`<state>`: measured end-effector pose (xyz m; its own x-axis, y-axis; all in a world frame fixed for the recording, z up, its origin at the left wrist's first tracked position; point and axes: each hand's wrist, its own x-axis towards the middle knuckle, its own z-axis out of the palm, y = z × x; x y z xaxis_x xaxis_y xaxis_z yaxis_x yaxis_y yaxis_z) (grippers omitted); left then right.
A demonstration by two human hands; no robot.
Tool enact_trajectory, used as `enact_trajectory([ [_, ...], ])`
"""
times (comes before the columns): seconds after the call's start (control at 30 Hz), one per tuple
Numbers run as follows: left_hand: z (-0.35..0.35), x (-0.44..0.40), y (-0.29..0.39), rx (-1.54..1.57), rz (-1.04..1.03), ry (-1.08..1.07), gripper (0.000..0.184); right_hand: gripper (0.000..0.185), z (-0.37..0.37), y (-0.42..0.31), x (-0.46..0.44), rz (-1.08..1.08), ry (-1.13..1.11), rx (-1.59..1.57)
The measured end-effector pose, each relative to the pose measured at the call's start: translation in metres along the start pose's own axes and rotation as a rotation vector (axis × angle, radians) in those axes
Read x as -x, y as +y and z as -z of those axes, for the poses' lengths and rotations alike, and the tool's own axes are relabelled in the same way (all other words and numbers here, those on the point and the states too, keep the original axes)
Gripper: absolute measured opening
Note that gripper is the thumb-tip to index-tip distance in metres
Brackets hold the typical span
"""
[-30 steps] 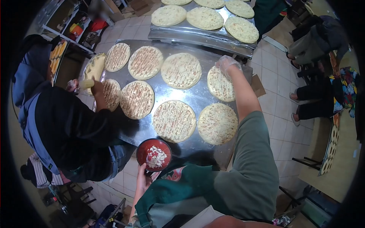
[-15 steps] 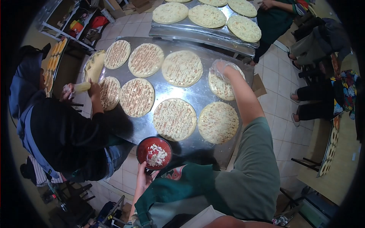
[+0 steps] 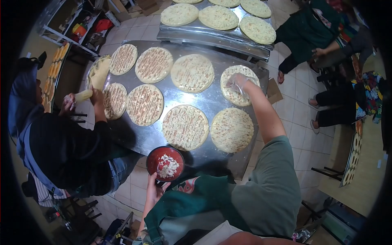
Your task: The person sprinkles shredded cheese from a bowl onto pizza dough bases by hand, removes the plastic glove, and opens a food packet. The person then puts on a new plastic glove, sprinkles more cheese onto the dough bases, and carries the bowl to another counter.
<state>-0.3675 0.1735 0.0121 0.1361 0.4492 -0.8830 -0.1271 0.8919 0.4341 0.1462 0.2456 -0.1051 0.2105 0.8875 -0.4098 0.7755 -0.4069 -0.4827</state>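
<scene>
A red bowl with a black rim (image 3: 148, 164) holds white crumbly topping (image 3: 168, 166). The fingers and thumb of my left hand (image 3: 153, 188) grip its near side, just off the table's front edge. Clad in a clear plastic glove, my right hand (image 3: 241, 83) is over the far-right round pizza (image 3: 234, 97); blur and the glove obscure its fingers. Nearer to me lie a crumb-covered pizza (image 3: 232, 130) and another with brown streaks under crumbs (image 3: 185, 127). A further crumb-topped pizza (image 3: 192, 73) lies left of my right hand.
The metal table (image 3: 183, 97) also carries several brown-striped pizzas (image 3: 145, 105) on its left. A co-worker (image 3: 65, 151) there holds a pale-filled piping bag (image 3: 84, 96). Behind stands a second metal table (image 3: 212, 45) with more pizzas. Other people (image 3: 310, 38) stand at the right.
My right hand has moved from the far pizza's upper left edge towards its middle. The view has shifted slightly. A person at the upper right has turned and come further into view.
</scene>
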Motion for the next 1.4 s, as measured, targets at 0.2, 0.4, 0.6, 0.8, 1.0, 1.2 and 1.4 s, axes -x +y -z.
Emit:
enact_trajectory([
  [0.2,0.005,-0.003,0.000,0.003,0.016,0.004,0.040,0.015,0.016,-0.024,0.032,-0.113,-0.059,-0.356],
  [0.4,0.011,-0.004,-0.001,-0.027,0.006,-0.001,0.043,0.027,0.040,0.042,0.009,-0.363,0.826,-0.981],
  [0.6,0.022,-0.002,-0.004,0.021,-0.027,0.019,0.044,0.025,0.018,0.148,0.064,-0.652,1.318,-1.758],
  [0.8,0.020,-0.002,-0.003,0.005,-0.006,0.025,0.041,0.023,0.008,0.139,0.039,-0.334,0.842,-1.452],
  [1.0,0.005,0.006,0.001,-0.037,-0.012,0.048,0.042,0.014,0.033,0.094,-0.024,-0.360,0.436,-0.845],
  [1.2,0.004,-0.003,-0.005,-0.002,0.025,0.045,0.046,0.017,0.059,0.083,-0.049,-0.428,0.388,0.321],
  [1.4,0.000,-0.006,-0.006,0.014,0.014,0.008,0.047,0.018,0.053,0.118,-0.052,-0.394,0.438,-0.642],
])
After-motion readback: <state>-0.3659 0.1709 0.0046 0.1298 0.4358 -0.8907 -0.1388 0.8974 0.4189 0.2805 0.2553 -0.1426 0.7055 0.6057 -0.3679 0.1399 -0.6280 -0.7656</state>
